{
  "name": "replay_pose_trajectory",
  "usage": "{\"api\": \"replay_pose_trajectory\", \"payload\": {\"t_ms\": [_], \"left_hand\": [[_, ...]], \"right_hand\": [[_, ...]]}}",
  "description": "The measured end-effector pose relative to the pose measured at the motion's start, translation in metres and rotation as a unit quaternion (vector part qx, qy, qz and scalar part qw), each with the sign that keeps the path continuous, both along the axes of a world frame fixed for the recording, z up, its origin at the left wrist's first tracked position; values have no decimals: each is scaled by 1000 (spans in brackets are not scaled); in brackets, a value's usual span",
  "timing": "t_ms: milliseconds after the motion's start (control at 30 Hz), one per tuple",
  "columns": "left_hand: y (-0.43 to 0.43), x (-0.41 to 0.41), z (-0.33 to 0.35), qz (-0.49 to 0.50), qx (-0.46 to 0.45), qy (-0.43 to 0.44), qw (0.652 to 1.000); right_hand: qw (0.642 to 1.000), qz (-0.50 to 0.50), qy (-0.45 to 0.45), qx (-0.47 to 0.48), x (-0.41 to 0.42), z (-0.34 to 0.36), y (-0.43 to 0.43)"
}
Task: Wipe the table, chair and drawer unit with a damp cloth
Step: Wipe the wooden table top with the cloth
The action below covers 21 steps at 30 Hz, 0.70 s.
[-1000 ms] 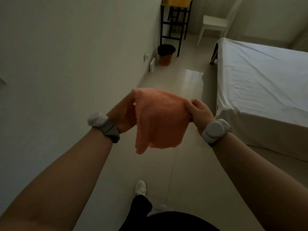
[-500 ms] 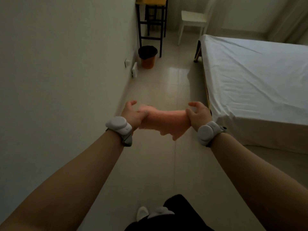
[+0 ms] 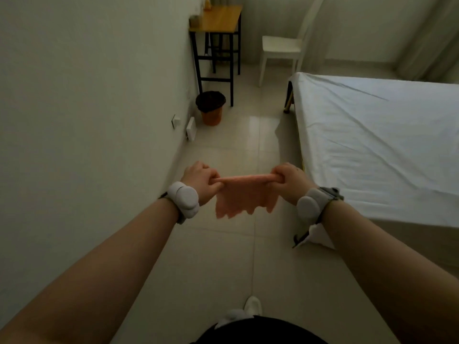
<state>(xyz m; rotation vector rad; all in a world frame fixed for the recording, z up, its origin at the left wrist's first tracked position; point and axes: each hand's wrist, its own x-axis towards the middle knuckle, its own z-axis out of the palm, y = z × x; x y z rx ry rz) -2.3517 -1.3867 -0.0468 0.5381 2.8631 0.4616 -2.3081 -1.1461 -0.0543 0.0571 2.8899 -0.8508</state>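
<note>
Pink cloth (image 3: 244,194), hanging open a second ago, is now pulled tight between my left grip (image 3: 201,181) and right grip (image 3: 289,181), both clamped on its ends above the floor (image 3: 236,256), so I think it is ready for the desk (image 3: 218,21) and chair (image 3: 280,48) ahead.

black-lined orange bin (image 3: 211,112) left, white-sheeted bed (image 3: 372,145) right; perhaps a socket (image 3: 175,121) beside the bin.

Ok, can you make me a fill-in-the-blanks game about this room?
1. The left hand and right hand stretch a ____ between them.
2. The table stands against the ____.
3. The chair is coloured ____.
4. The bed lies on the person's ____ side.
Missing words: cloth, wall, white, right.
</note>
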Motion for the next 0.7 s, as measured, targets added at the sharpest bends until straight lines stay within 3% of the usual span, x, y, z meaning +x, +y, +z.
{"api": "replay_pose_trajectory", "payload": {"t_ms": [67,133,200,233,267,333,400,500,533,633,700], "left_hand": [[5,-16,7,-21,53,-72,996],[7,-30,18,18,248,-157,956],[15,-50,26,92,499,-218,834],[19,-62,25,108,571,-269,768],[23,-69,20,106,599,-340,717],[33,-72,1,83,575,-478,659],[42,-81,-22,80,536,-519,661],[47,-124,-39,87,533,-464,702],[48,-140,-37,105,541,-448,704],[53,-193,-34,158,579,-410,686],[55,-222,-27,150,604,-398,674]], "right_hand": [[996,6,-30,-89,-13,7,11],[985,7,2,-173,-27,17,20],[946,-40,27,-321,-47,26,27],[916,-74,18,-393,-59,29,29],[889,-111,-3,-445,-70,29,30],[871,-173,-51,-457,-90,21,28],[857,-225,-94,-453,-109,10,31],[770,-234,-160,-572,-144,0,39],[764,-202,-170,-589,-156,-3,41],[812,-173,-162,-534,-197,-16,44],[801,-195,-129,-552,-219,-18,46]]}}
